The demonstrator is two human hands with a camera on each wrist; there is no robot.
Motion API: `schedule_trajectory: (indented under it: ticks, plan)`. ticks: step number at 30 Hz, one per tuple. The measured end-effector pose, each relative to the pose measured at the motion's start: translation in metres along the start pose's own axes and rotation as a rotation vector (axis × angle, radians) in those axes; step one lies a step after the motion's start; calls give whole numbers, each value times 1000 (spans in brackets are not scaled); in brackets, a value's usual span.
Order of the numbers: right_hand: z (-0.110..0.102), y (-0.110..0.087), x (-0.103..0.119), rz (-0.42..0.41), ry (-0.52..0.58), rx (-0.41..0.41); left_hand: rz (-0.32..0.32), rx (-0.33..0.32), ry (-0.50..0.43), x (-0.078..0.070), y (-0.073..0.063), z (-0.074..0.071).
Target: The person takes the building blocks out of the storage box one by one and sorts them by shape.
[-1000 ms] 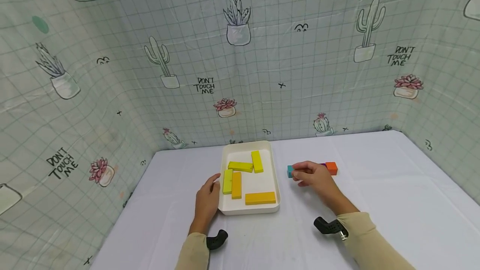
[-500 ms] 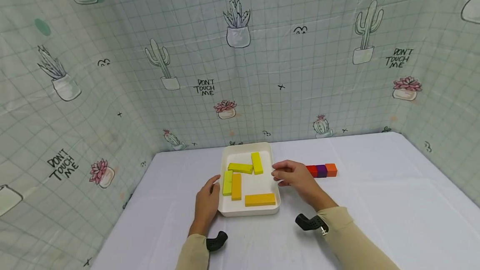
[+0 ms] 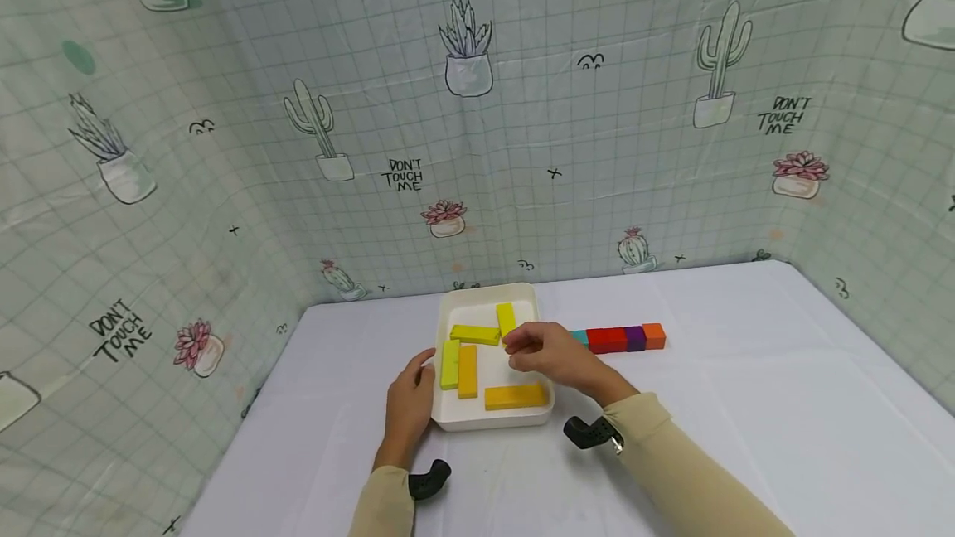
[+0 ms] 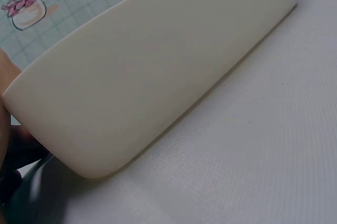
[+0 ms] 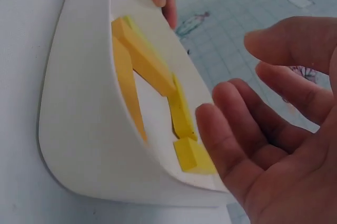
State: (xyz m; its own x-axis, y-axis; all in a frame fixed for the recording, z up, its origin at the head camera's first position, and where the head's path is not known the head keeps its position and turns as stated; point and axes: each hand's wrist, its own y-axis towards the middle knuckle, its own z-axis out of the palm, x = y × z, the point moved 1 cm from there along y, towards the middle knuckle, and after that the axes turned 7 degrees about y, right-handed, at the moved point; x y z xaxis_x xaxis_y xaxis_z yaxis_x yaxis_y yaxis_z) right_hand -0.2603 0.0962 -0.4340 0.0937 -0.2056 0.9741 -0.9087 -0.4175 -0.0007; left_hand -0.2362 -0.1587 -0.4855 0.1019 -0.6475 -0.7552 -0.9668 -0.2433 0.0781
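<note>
A white tray (image 3: 498,370) holds several yellow and orange rectangular blocks, among them an orange block (image 3: 516,396) near its front and a yellow block (image 3: 475,335) farther back. Against the tray's left wall rests my left hand (image 3: 409,396), fingers fairly straight. My right hand (image 3: 555,355) hovers over the tray's right side, covering part of another yellow block (image 3: 506,316). In the right wrist view its fingers (image 5: 224,140) are loosely bent, with nothing between them and the thumb. The left wrist view shows mostly the tray's outer wall (image 4: 152,71).
Right of the tray, a row of small blocks stands on the white table (image 3: 746,404): teal (image 3: 580,337), red (image 3: 607,340), purple (image 3: 635,338) and orange (image 3: 653,336). A cactus-print cloth (image 3: 515,131) hangs behind and at both sides.
My right hand has moved left from the teal block, across the tray's right rim, to above the tray. More of the block row now shows. The left hand stays at the tray.
</note>
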Motion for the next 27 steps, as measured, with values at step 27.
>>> schedule_trajectory:
  ticks: [27]
  plan:
    - [23, 4, 9, 52, -539, 214, 3, -3, 1, 1, 2, -1]
